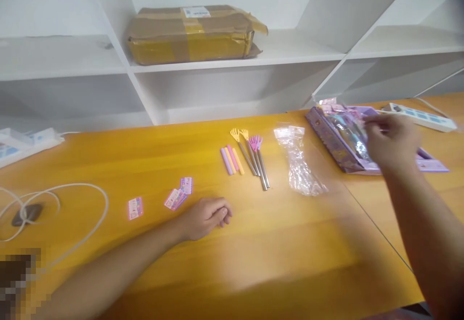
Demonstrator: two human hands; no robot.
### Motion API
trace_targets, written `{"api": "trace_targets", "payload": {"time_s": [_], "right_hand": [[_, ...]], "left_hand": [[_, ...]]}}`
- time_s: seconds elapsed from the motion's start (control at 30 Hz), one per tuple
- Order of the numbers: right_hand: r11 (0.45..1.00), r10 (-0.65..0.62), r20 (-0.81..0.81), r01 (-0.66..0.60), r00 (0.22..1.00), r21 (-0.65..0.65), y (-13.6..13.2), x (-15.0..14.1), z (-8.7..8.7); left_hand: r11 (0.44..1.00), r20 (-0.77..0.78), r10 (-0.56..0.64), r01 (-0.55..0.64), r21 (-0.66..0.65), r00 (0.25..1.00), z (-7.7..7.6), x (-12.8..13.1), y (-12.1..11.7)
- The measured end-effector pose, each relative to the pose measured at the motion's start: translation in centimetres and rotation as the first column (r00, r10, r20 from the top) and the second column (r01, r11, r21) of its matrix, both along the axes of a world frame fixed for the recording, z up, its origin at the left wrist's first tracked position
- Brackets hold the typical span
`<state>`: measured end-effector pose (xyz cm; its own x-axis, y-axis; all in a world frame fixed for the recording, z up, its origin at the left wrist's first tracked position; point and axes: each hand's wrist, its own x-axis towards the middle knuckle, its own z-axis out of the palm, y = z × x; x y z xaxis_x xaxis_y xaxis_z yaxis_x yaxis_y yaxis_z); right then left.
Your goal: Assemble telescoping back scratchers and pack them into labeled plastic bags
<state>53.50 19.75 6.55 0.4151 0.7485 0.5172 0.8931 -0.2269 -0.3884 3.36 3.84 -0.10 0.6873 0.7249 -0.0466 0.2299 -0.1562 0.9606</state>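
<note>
My left hand [212, 217] rests loosely curled on the wooden table, with nothing visible in its fingers. Over a purple patterned box [331, 143] at the right is my right hand [391, 138], smeared by motion, so its grip does not show. Clear plastic packets [350, 131] with colourful contents lie in that box. Several back scratchers with yellow hand-shaped heads [235, 134] and pink heads [255, 142] lie mid-table on metal rods [261, 170]. Beside them are several pastel sticks [232, 160] in purple, pink and yellow. A crumpled clear bag [299, 165] lies between the scratchers and the box.
Small printed cards [176, 198] and a single card [135, 208] lie left of my left hand. A white cable [97, 187] loops at the left. Power strips [420, 116] sit at both sides. A taped cardboard box [192, 35] stands on the white shelf [290, 44] behind.
</note>
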Motion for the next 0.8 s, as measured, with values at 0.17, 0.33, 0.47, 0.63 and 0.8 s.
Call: {"api": "trace_targets", "payload": {"time_s": [0.17, 0.33, 0.47, 0.63, 0.8], "right_hand": [[0.799, 0.566, -0.124, -0.579, 0.815, -0.159, -5.7, -15.1, -4.1], [0.739, 0.663, 0.195, -0.589, 0.723, -0.327, -7.1, -22.8, -7.1], [0.792, 0.591, 0.271, -0.483, 0.760, -0.374, -6.3, -23.8, -7.3], [0.807, 0.561, 0.229, -0.464, 0.795, -0.366, -6.0, -24.1, -7.6], [0.832, 0.515, 0.143, -0.454, 0.845, -0.318, -6.1, -23.9, -7.5]], "left_hand": [[0.996, -0.084, -0.034, 0.041, 0.078, 0.996, 0.5, -0.2, -0.1], [0.973, -0.145, -0.061, 0.091, 0.210, 0.988, 0.7, -0.1, -0.2], [0.958, -0.150, -0.072, 0.110, 0.265, 0.986, 0.6, -0.2, -0.2], [0.954, -0.155, -0.093, 0.133, 0.268, 0.984, 0.7, -0.2, -0.2], [0.988, -0.096, -0.052, 0.065, 0.138, 0.994, 0.1, -0.3, -0.4]]}}
